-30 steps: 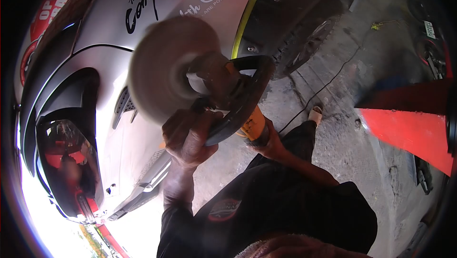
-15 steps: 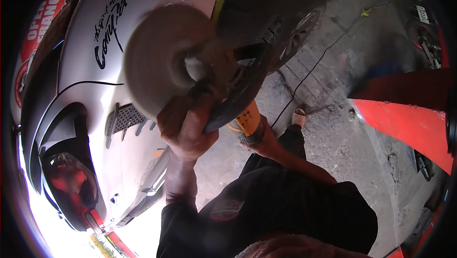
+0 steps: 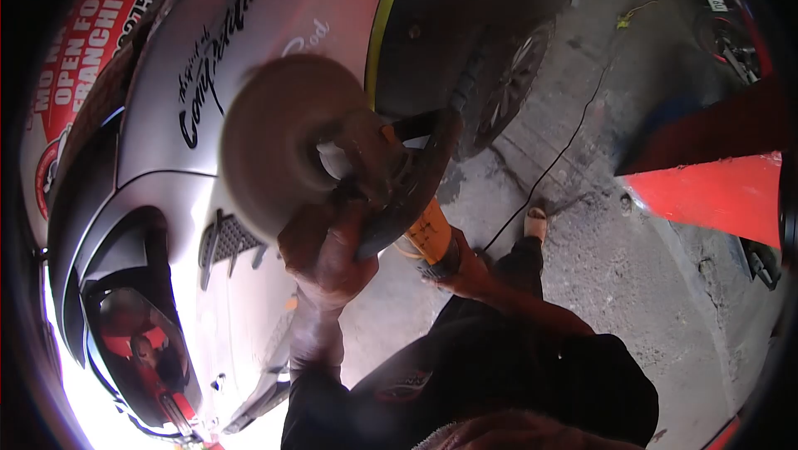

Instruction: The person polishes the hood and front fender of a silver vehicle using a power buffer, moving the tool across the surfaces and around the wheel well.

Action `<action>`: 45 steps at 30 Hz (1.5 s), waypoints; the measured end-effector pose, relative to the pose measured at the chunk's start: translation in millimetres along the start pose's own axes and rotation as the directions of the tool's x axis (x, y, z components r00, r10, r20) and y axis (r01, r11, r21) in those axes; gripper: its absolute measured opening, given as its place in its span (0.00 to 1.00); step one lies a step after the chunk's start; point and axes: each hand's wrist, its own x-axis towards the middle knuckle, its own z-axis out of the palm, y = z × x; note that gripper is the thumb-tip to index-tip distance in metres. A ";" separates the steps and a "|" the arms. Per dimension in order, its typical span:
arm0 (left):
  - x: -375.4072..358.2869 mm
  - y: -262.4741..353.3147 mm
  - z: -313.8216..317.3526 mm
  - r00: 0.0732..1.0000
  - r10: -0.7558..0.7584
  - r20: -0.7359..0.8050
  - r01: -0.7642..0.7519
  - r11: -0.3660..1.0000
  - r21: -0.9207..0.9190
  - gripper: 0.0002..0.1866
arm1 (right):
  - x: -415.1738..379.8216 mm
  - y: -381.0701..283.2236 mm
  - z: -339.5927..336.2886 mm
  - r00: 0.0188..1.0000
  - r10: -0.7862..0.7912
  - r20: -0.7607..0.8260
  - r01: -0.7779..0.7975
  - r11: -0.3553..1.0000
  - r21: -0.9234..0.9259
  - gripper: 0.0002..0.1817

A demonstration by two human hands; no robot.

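My left hand (image 3: 328, 259) is wrapped round the dark front handle of a yellow power polisher (image 3: 428, 238). My right hand (image 3: 465, 271) grips its rear body, from which a black cord appears to trail. At the polisher's head, a wide, pale buffing pad (image 3: 270, 151) looks smeared, as if spinning. The pad lies over the silver car panel (image 3: 332, 1), close below the black lettering "Competition" (image 3: 224, 55). Whether its face presses on the paint is hidden from this angle.
A side mirror (image 3: 137, 342) juts out at lower left. Right of the panel are the dark wheel arch (image 3: 440, 18) and a wheel (image 3: 515, 76). The black cord (image 3: 565, 147) crosses the concrete floor (image 3: 598, 300). A red panel (image 3: 706, 201) stands at right; a red banner (image 3: 87, 51) is at upper left.
The pad has shifted down in view, toward the door seam, uncovering more of the lettering. My camera view has also moved a little. Both hands keep their hold on the polisher.
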 end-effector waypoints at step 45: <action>292.0 -8.8 125.1 0.801 -0.370 -0.470 0.148 0.884 -0.444 0.07 | 68.6 -240.6 -346.5 0.961 0.051 -0.271 -0.127 0.954 -0.270 0.50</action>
